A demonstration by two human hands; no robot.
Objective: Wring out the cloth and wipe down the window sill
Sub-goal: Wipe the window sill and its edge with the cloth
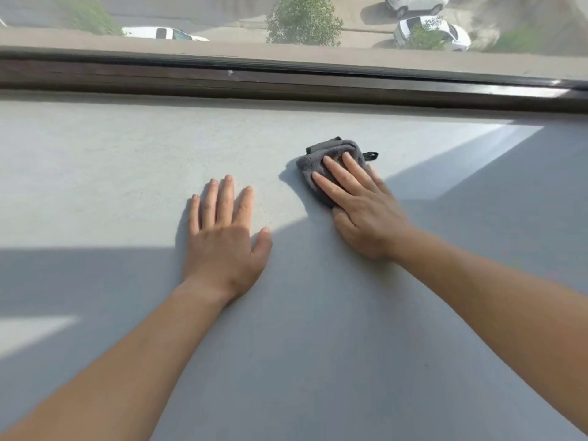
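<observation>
A small grey cloth (331, 152), bunched and with a dark loop at its right end, lies on the wide pale grey window sill (111, 173). My right hand (359, 208) presses flat on top of the cloth, fingers spread over it and thumb beside its near edge. My left hand (224, 237) rests palm down on the bare sill just left of the cloth, fingers apart, holding nothing. Fine dark specks dot the sunlit sill around my left hand.
A dark brown window frame (286, 81) runs along the far edge of the sill. Through the glass, far below, are a street, bushes and white parked cars (429, 31). Sunlight and shadow bands cross the sill.
</observation>
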